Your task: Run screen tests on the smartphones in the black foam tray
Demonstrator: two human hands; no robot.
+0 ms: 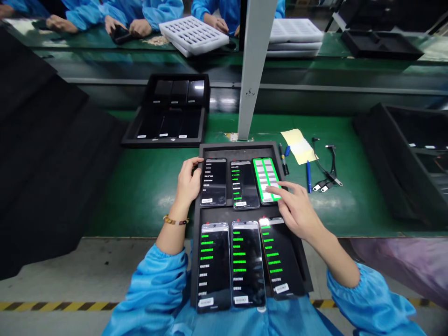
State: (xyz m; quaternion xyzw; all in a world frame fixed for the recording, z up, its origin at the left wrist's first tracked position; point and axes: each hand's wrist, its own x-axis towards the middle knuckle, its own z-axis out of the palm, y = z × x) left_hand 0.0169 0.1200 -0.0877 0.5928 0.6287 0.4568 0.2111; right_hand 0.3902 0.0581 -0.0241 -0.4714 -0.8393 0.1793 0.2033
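A black tray [241,150] in front of me holds several phones with lit screens in two rows. My left hand [188,183] rests on the tray's left edge, fingers curled over the side of the top-left phone [213,181]. My right hand [297,208] reaches over the tray's right side with a fingertip touching the lower screen of the top-right phone [266,179], which shows a green and grey grid. The top-middle phone [244,184] and the three lower phones [247,262] show green text lists.
A second black tray [164,136] with dark phones lies behind on the green belt. A grey post [252,70] stands behind my tray. Pens [308,175], yellow paper [298,144] and cables [328,172] lie right. Black bins [402,154] sit right. Other people's hands [140,27] work across.
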